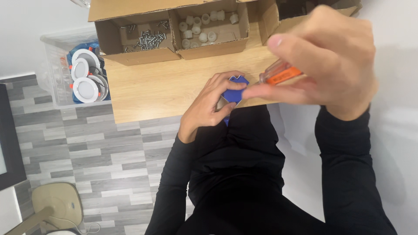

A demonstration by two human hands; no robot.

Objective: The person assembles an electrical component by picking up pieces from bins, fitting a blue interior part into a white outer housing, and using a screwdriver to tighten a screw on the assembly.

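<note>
Left hand (208, 104) grips small blue part (235, 90); right hand (324, 61) pinches orange-handled screwdriver (281, 74)

The counter (152, 87) has a light wooden top and stands over a floor (87, 152) of grey planks. On its far side lie open cardboard boxes: 1 box (135, 54) holds dark metal screws (148, 40), and the box (213, 45) just beside it holds small white plastic caps (198, 30). A 3rd box (270, 19) stands at the right and touches the 2nd one.
</note>
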